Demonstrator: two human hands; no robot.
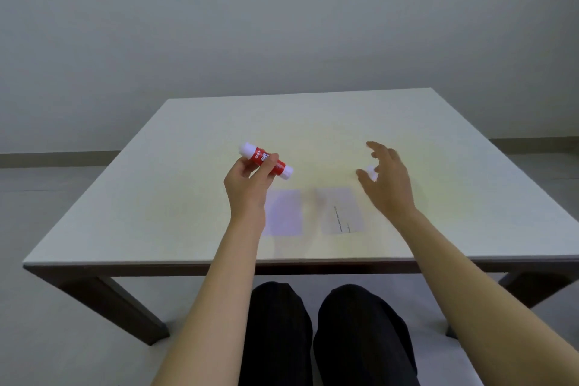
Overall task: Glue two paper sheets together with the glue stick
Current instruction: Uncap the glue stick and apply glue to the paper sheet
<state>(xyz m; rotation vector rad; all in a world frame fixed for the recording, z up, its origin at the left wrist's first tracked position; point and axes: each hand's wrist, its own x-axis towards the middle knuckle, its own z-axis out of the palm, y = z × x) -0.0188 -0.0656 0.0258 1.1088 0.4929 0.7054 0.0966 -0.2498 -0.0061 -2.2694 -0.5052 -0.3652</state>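
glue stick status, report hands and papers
Left hand holds red-and-white glue stick above table. Right hand open, blurred, by small white cap. Two white paper sheets flat, side by side, apart. Nothing in the way.

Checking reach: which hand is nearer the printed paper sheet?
Right. The right hand hovers just beyond the printed paper sheet; the left hand, holding the glue stick, is farther left, above the blank sheet.
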